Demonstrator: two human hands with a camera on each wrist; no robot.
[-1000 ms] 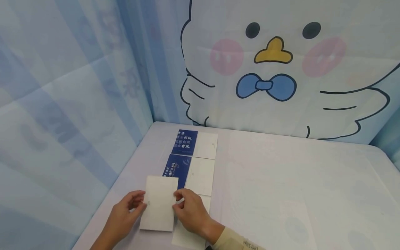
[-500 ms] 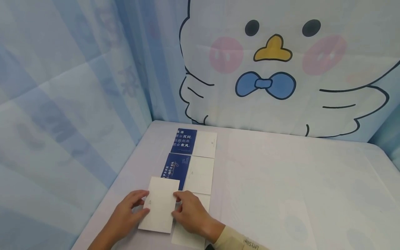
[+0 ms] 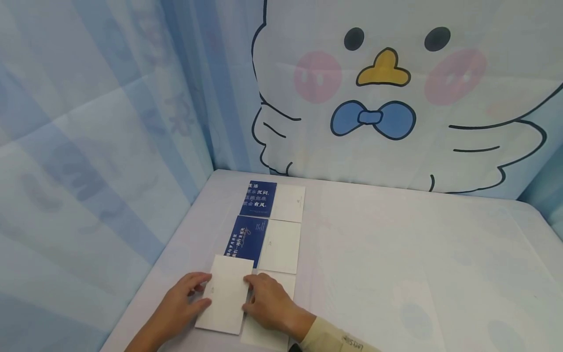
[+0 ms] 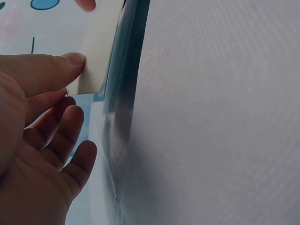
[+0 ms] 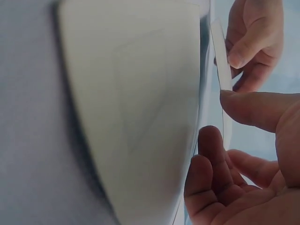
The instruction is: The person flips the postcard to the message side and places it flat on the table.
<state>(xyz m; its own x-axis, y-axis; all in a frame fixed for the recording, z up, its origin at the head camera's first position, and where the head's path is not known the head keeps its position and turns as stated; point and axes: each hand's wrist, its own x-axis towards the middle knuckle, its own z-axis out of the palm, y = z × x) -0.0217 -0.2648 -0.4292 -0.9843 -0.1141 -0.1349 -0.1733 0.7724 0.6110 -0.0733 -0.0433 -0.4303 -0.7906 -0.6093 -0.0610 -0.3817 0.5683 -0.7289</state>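
Note:
Both hands hold a plain cream-white card (image 3: 225, 296) with a tiny printed mark, just in front of the lower blue card. My left hand (image 3: 178, 305) grips its left edge with thumb and fingertips. On the opposite edge, my right hand (image 3: 270, 303) pinches with thumb and forefinger. Seen almost edge-on in the right wrist view, the held card (image 5: 219, 56) looks thin and stands between the two hands. Partly under the right hand lies another white card (image 3: 264, 335). The left wrist view shows the left thumb (image 4: 70, 63) on the held card's face, other fingers loosely bent.
Beyond the hands, a blue card with white lettering (image 3: 258, 199) lies beside a white card (image 3: 287, 203). Nearer, a second blue card (image 3: 247, 239) adjoins another white card (image 3: 281, 247). A printed curtain (image 3: 374, 161) stands along the table's (image 3: 396, 254) back edge.
The held card has shifted slightly toward me and right, turning a little clockwise, uncovering more of the lower blue card. Both hands keep their hold.

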